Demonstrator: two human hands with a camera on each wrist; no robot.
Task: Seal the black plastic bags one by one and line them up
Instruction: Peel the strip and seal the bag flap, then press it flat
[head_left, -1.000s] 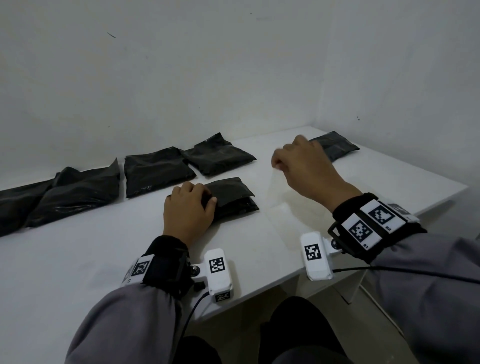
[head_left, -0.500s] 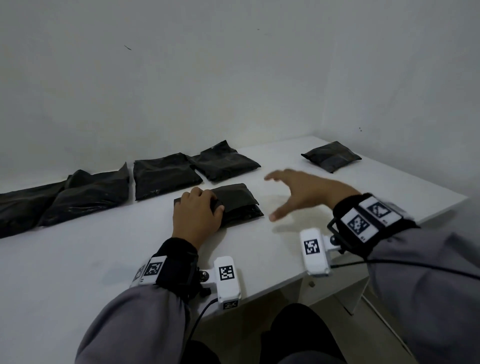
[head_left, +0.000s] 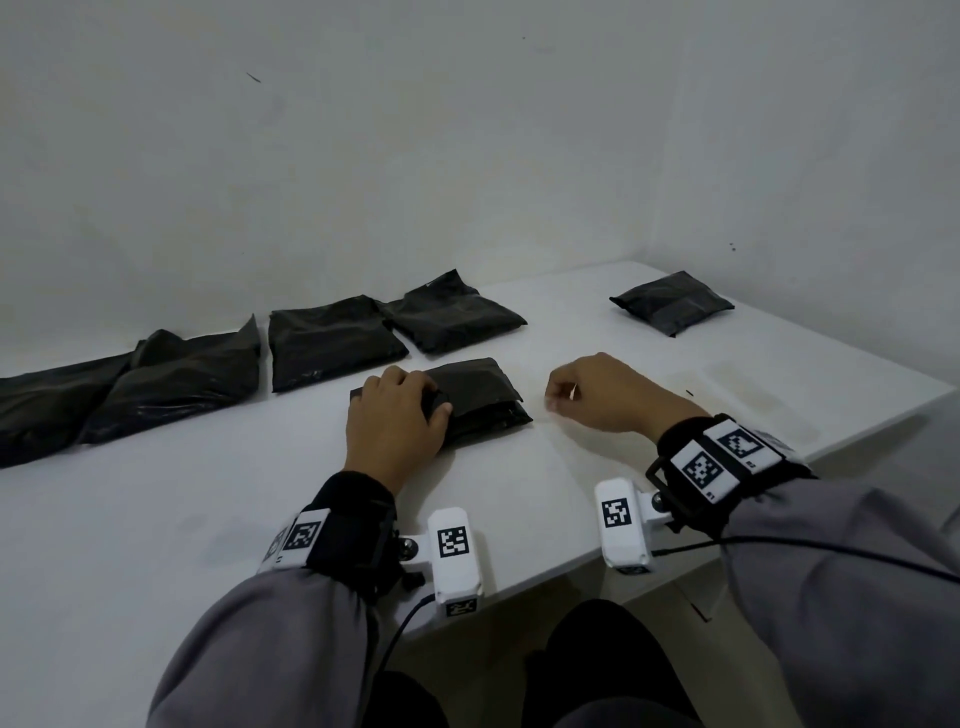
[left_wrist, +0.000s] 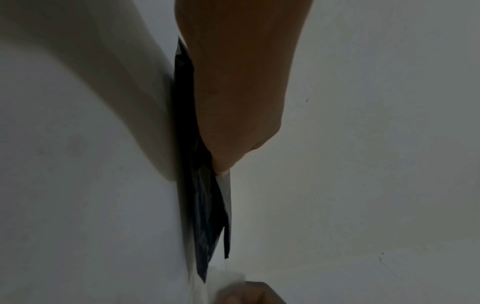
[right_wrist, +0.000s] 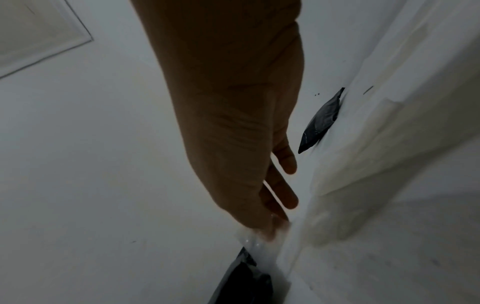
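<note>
A folded black plastic bag (head_left: 475, 397) lies on the white table (head_left: 156, 519) in front of me. My left hand (head_left: 423, 402) grips its left end, fingers curled over it and thumb on top; the left wrist view shows the thumb (left_wrist: 233, 123) pressing the bag (left_wrist: 205, 216). My right hand (head_left: 561, 400) hovers just right of the bag with fingers curled, pinching a thin whitish strip (head_left: 573, 391). In the right wrist view that strip (right_wrist: 262, 240) hangs from the fingertips (right_wrist: 270, 230) just above the bag (right_wrist: 246, 277).
Several black bags lie in a row along the back wall, (head_left: 182, 379), (head_left: 332, 338), (head_left: 457, 317). One more bag (head_left: 670, 301) sits alone at the far right corner. Pale flat strips (head_left: 737, 395) lie near the table's right edge (head_left: 883, 415).
My right hand came back from the far right bag, opened over the table, then curled beside the near bag with the strip pinched. The left hand stayed on the bag.
</note>
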